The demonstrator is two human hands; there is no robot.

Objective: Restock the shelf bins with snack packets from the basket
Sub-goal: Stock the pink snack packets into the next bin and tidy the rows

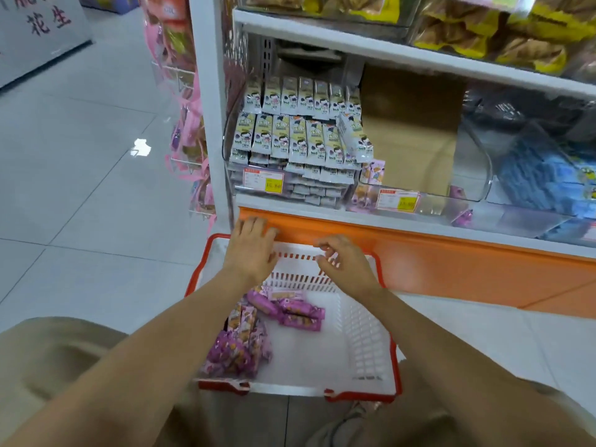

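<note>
Basket held glossy purple snack packets along its left side; far bin was packed. Left hand lay spread, right hand loosely curled, both empty.

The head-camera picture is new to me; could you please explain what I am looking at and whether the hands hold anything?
There is no machine here. A person wears one camera on the head, so you look down along both arms. The left hand lies open at the far rim of the basket. The right hand hovers beside it with loosely curled fingers. Neither holds anything. The white, red-rimmed basket stands on the floor with purple packets inside. On the shelf above, the left bin is packed with pale packets, while the middle bin shows only a few purple ones at its left end.
</note>
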